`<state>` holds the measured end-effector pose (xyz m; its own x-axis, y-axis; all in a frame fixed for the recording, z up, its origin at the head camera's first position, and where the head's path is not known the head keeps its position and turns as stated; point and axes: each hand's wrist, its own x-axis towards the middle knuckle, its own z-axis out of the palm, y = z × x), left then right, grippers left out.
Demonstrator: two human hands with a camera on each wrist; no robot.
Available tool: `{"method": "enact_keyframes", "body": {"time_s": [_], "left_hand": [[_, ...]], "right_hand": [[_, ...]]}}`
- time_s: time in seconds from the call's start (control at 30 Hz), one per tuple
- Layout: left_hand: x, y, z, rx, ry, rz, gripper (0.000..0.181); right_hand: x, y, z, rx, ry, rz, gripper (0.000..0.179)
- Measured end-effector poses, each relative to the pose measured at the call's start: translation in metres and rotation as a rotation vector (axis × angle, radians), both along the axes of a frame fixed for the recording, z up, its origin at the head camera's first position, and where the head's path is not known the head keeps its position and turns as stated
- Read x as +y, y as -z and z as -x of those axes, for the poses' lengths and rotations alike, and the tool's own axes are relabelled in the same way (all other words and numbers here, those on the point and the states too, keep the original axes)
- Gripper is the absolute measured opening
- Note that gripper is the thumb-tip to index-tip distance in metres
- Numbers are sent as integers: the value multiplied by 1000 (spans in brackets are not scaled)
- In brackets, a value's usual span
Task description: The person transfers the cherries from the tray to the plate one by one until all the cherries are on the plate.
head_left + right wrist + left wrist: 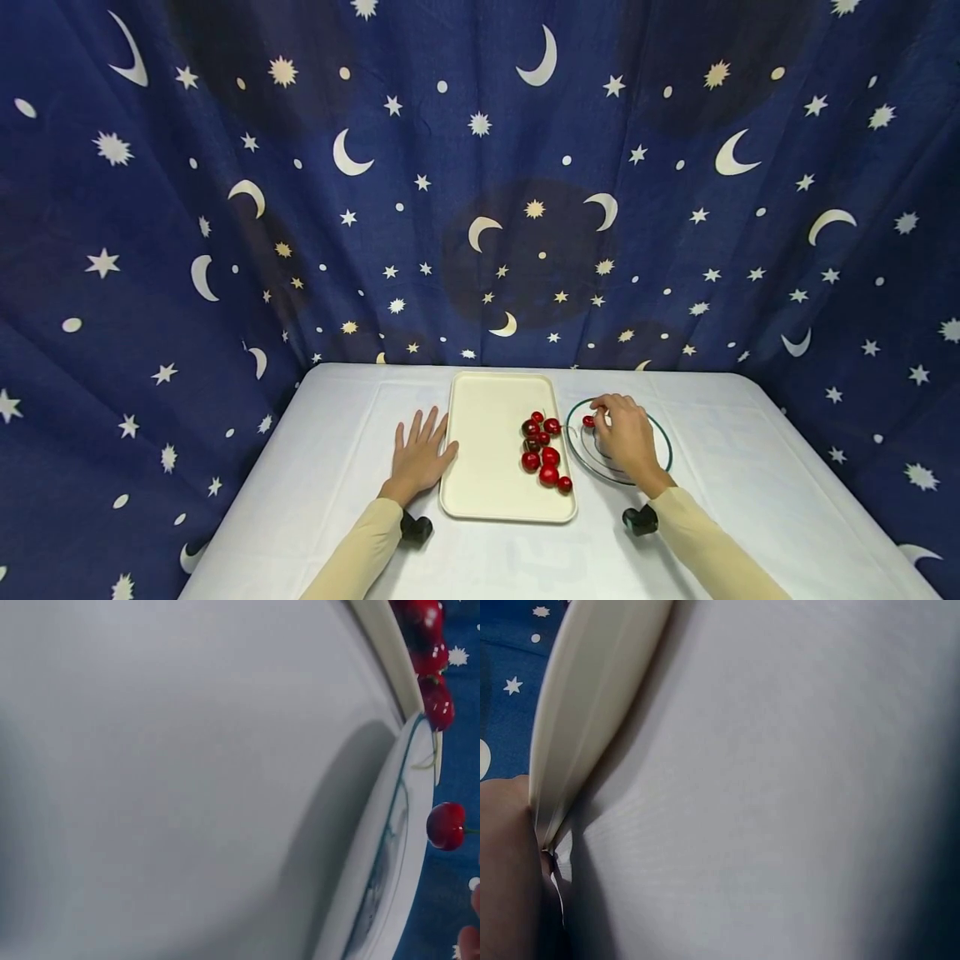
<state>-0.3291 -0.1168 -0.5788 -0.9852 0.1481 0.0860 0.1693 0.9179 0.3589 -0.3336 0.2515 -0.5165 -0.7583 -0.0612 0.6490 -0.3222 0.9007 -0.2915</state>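
Observation:
My right hand [628, 433] is over a clear glass plate [670, 458] with a teal rim, at the right of the tray. Its thumb and fingertips pinch a red cherry [588, 422] by the stem; in the right wrist view this cherry [446, 826] hangs above the plate's edge, its green stem running up. Flat beside the tray's left edge lies my left hand [418, 458], fingers spread, thumb at the rim. The cream tray [487, 450] carries a cluster of cherries [550, 457] along its right side. In the left wrist view, part of the hand [506, 870] meets the tray wall [592, 697].
A white cloth covers the table [517, 562]. Behind and on both sides hangs a dark blue curtain [450, 167] with moons and stars. The plate stands close to the tray's right rim. A black wrist camera [640, 521] sits under the right wrist.

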Motion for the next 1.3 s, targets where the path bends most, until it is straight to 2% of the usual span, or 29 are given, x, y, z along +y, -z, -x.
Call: {"method": "enact_keyframes", "body": {"time_s": [0.23,0.57,1.0,1.13,1.3], "left_hand": [[1,-4,-2,-12,5,-9,68],[1,-3,-2,-6,3,-13,68],[-1,-4,-2,-5,1,-16,68],[0,-2,-1,3,0,-6,68],[0,2,1,13,-3,7,68]], "right_hand": [[11,3,1,-14,28,8,10],[17,5,1,-126,84,10,11],[14,7,2,-71,101,33,14],[10,10,3,-90,99,40,19],[4,13,3,-53,72,48,24]]}}
